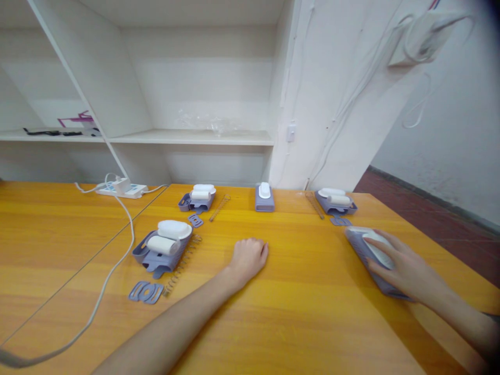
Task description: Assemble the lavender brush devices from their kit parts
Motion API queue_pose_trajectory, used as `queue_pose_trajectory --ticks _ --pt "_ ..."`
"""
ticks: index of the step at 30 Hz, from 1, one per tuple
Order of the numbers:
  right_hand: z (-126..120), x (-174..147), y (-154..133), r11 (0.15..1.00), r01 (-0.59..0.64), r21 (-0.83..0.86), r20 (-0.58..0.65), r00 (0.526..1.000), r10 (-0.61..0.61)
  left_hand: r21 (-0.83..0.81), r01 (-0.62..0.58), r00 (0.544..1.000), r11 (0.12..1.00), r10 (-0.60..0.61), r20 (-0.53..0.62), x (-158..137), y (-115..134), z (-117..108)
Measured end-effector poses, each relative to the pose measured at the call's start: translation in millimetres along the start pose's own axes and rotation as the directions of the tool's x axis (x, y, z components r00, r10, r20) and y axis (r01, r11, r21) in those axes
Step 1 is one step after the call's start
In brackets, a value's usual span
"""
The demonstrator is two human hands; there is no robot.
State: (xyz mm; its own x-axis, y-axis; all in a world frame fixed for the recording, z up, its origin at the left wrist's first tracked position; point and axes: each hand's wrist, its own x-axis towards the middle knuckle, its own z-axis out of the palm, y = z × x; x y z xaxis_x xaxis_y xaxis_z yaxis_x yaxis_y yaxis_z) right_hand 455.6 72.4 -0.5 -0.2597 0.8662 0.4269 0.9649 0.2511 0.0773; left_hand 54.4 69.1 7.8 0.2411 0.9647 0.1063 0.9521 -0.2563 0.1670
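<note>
My left hand [248, 257] rests on the table as a loose fist, with nothing visible in it. At the right, my right hand [406, 268] grips a purple plastic case [361, 242] from above, its fingers over the white oval piece [383, 252] on top. Left of my left hand lies an open purple case [159, 262] with a white roll [163, 245] and a white oval piece [174, 229] on it. A coil spring [183, 265] and a flat purple cut-out plate [146, 292] lie beside that case.
Farther back are another open case set [201, 200], a closed case [264, 204] and a third set [336, 203], with springs [220, 208] nearby. A power strip [122, 188] and its white cable [124, 260] occupy the left. White shelves [191, 137] stand behind the table [297, 317].
</note>
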Motion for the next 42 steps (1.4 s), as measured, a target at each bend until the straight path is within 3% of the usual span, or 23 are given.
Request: queue_pose_trajectory --ticks 4,14,21,25,30,37,42 --pt "0 -4 15 0.999 0.026 0.018 -0.021 0.999 -0.026 0.002 0.012 1.0 1.0 -0.012 0.016 -1 1 -2" --pt "-2 -4 15 0.999 0.019 0.038 0.022 1.0 -0.02 0.011 -0.023 1.0 1.0 0.023 -0.002 0 -1 2" --pt "-4 -8 10 0.996 -0.019 -0.083 0.013 1.0 0.02 0.008 -0.01 1.0 1.0 0.01 0.004 0 0 0" --pt "-12 -2 -24 0.985 -0.069 -0.159 -0.125 0.991 0.049 0.011 -0.001 1.0 1.0 0.001 0.005 0 0 -1" --pt "-12 24 -96 0.998 -0.035 0.042 -0.189 0.981 0.043 0.009 0.007 1.0 1.0 -0.007 0.018 0 1 -2" --pt "10 76 -202 0.96 0.065 0.271 -0.055 0.997 -0.052 -0.003 -0.049 0.999 0.999 0.049 -0.019 0 1 -1" --pt "25 76 -222 0.931 0.127 0.343 0.018 0.99 -0.142 -0.102 -0.248 0.969 0.963 0.247 -0.027 5 -11 -6"
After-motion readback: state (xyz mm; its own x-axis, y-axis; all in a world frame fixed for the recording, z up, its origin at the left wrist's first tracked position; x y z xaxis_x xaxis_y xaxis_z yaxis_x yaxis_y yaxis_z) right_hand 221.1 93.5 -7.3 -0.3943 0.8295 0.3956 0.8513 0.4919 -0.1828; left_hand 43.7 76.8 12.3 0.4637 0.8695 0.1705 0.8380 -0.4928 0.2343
